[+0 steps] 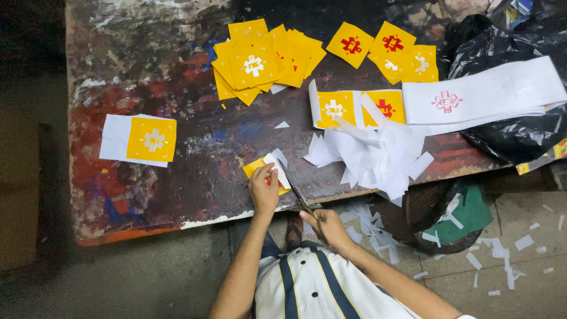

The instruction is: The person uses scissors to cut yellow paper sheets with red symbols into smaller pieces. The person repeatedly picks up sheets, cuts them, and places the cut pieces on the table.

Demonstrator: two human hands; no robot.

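Bare table [195,153] left of hands; paper scraps [372,153] crowd right.

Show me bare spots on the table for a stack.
Free: between the lone sheet and the yellow pile, and the near-left corner beside the left hand. Crowded: white scraps and strip on the right.

left hand [263,190] fingers curled, pinching forward; right hand [326,227] just behind, fist closed, forearms bare and angled inward.

table [177,177]: worn, rough, paint-smeared wood
yellow stickers [266,59]: smooth printed paper
offcuts [378,153]: matt white paper
scissors [298,192]: metal blades
bag [508,136]: glossy black plastic
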